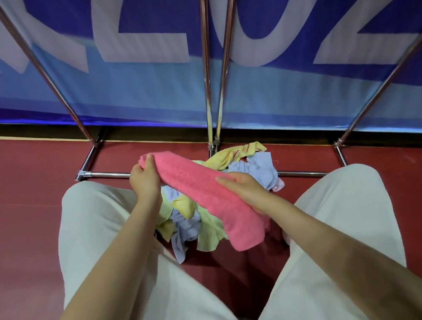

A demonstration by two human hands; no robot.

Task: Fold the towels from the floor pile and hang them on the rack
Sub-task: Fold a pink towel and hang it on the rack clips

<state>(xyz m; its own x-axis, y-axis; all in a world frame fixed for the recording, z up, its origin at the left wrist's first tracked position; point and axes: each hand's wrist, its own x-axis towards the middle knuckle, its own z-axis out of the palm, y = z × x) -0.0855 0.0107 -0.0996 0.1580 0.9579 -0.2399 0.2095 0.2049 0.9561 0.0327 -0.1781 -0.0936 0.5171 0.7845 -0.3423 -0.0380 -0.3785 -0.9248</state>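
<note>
A pink towel (203, 194), folded into a long narrow strip, stretches diagonally above the floor pile. My left hand (143, 178) grips its far upper end. My right hand (243, 187) lies with fingers flat across the strip's middle and holds it, while the near end hangs loose. Under it sits the pile of towels (195, 225), yellow, pale green and light blue, crumpled on the red floor between my knees. The chrome rack (207, 64) rises just behind the pile, and its base bar (108, 174) runs along the floor.
My knees in cream trousers (95, 222) flank the pile on both sides. A blue banner with large white letters (146, 83) hangs behind the rack's slanted poles. Red floor (21, 183) spreads left and right.
</note>
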